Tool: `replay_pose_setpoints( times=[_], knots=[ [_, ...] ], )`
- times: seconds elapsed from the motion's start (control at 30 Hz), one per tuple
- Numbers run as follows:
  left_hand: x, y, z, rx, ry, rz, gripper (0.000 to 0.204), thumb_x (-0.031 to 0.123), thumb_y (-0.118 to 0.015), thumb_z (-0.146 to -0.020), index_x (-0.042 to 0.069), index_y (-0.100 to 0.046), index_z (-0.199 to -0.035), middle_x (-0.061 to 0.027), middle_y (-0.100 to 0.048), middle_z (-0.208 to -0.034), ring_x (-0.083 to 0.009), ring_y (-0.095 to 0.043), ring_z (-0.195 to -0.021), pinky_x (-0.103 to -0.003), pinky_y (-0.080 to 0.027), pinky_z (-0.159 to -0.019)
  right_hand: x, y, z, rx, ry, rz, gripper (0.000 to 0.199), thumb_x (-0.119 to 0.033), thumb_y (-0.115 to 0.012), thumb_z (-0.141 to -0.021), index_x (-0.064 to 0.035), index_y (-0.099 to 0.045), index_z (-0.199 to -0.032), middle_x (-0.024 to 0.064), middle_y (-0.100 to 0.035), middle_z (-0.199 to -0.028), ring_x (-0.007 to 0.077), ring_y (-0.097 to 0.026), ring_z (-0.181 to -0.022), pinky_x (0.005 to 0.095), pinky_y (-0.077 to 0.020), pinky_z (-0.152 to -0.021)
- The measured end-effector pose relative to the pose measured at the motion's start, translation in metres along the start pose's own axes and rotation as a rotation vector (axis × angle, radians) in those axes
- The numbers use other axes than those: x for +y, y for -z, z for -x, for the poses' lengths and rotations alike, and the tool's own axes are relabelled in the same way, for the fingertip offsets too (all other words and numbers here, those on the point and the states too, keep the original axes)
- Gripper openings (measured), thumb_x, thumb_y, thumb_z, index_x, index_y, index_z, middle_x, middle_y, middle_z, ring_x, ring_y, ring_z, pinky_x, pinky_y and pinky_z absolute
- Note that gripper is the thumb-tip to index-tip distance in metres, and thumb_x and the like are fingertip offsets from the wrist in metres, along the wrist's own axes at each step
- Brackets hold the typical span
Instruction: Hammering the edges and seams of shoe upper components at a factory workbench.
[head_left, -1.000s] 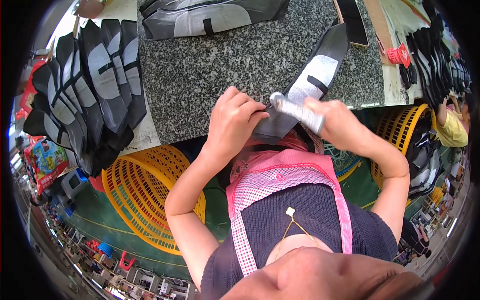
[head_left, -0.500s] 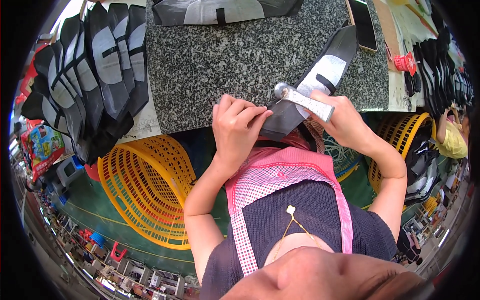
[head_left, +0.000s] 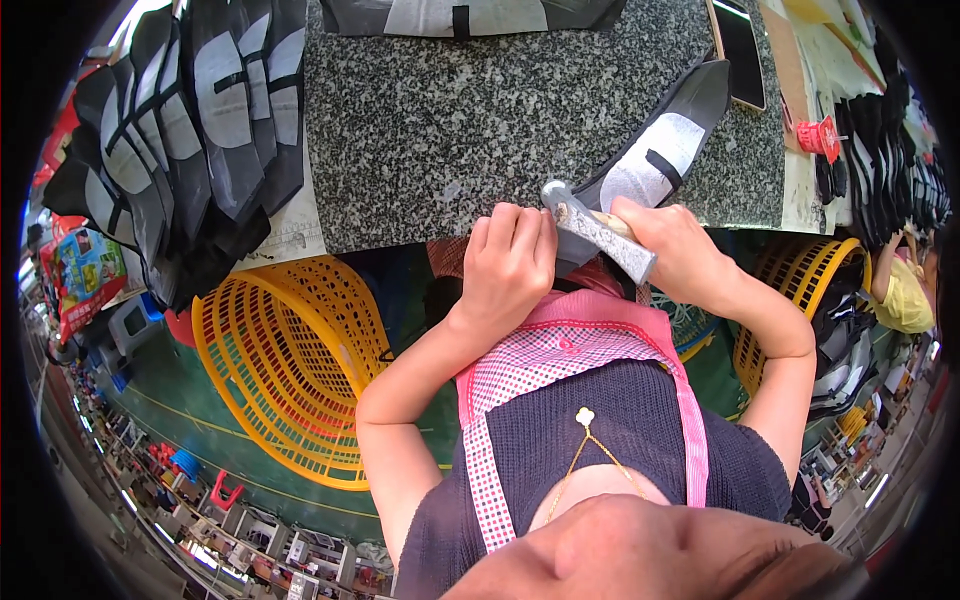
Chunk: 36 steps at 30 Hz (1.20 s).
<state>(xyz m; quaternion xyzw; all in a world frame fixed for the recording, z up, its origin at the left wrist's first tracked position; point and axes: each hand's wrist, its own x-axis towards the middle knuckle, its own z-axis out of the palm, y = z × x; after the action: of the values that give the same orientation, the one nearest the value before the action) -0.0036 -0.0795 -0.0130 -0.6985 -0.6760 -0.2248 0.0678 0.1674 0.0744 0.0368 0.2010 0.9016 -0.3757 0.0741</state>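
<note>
My right hand [head_left: 680, 250] is closed round the light handle of a hammer [head_left: 605, 240], whose worn metal head is over the near end of a dark curved piece [head_left: 650, 160]. That leather-like piece has a whitish backing patch with a short black strip, and its near end hangs past the slab's front edge. Bunched at this end, to the left of the hammer head, the fingers of my left hand [head_left: 512, 262] are closed on the piece's edge; their tips are partly hidden. Under both lies a speckled granite slab [head_left: 430, 130].
Similar dark pieces [head_left: 225, 120] lie overlapped at the left, and one [head_left: 470, 18] rests on the slab's far edge. A phone [head_left: 738, 55] and a red cup-like item [head_left: 818, 138] are at the right. Yellow baskets [head_left: 285, 370] stand below; a person in yellow [head_left: 905, 290] is far right.
My left hand has shifted right along the piece's near end, and its fingers are more upright and bunched. The hammer head has moved slightly nearer to me, closer to those fingers.
</note>
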Motion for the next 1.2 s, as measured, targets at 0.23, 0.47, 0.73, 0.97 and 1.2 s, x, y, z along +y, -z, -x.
replay_pose_setpoints(
  times=[0.23, 0.47, 0.73, 0.97, 1.2],
  knots=[
    [0.006, 0.003, 0.002, -0.015, 0.034, -0.039, 0.02, 0.01, -0.068, -0.08, -0.001, -0.07, -0.096, -0.0069, -0.06, -0.088, -0.0212, -0.058, -0.088, -0.032, -0.045, -0.071, 0.003, 0.002, 0.007, 0.036, -0.039, -0.048, 0.017, -0.011, -0.063, -0.091, -0.0018, -0.052, -0.1, 0.0231, -0.065, -0.077, 0.0457, -0.065, -0.076, 0.0546, -0.0513, -0.066],
    [0.036, -0.026, 0.016, -0.055, -0.083, 0.087, 0.042, 0.016, -0.063, -0.087, -0.005, -0.065, -0.122, -0.0166, -0.063, -0.122, -0.0296, -0.062, -0.117, -0.036, -0.052, -0.099, 0.005, 0.004, 0.0, 0.128, 0.085, -0.053, 0.016, -0.015, -0.062, -0.094, -0.0026, -0.053, -0.1, 0.0227, -0.064, -0.076, 0.0457, -0.065, -0.077, 0.0546, -0.0503, -0.065],
    [0.031, -0.028, 0.007, 0.015, -0.143, -0.129, 0.044, 0.018, -0.061, -0.083, -0.002, -0.063, -0.123, -0.0105, -0.061, -0.113, -0.0235, -0.06, -0.104, -0.033, -0.054, -0.084, 0.003, 0.001, -0.011, 0.159, 0.084, -0.105, 0.016, -0.016, -0.06, -0.096, -0.0006, -0.058, -0.099, 0.0217, -0.066, -0.079, 0.0396, -0.067, -0.073, 0.0471, -0.0529, -0.067],
    [-0.037, 0.04, -0.038, 0.168, 0.402, 0.709, 0.043, -0.006, -0.063, -0.088, 0.006, -0.065, -0.13, -0.0099, -0.053, -0.089, -0.025, -0.056, -0.082, -0.033, -0.049, -0.077, 0.049, 0.026, 0.029, 0.827, -0.091, -0.916, 0.046, -0.052, -0.049, -0.105, -0.0074, -0.053, -0.094, -0.0041, -0.04, -0.068, 0.0051, -0.033, -0.05, 0.02, -0.0234, -0.046],
    [-0.187, 0.159, -0.011, 0.729, 0.447, -0.645, 0.045, 0.008, -0.065, -0.097, 0.018, -0.063, -0.141, -0.0067, -0.05, -0.094, -0.0255, -0.048, -0.086, -0.037, -0.043, -0.08, 0.073, 0.043, 0.037, 0.85, -0.094, -0.846, 0.048, -0.054, -0.044, -0.107, -0.0076, -0.053, -0.097, -0.007, -0.037, -0.066, 0.0004, -0.031, -0.049, 0.018, -0.021, -0.042]
  ],
)
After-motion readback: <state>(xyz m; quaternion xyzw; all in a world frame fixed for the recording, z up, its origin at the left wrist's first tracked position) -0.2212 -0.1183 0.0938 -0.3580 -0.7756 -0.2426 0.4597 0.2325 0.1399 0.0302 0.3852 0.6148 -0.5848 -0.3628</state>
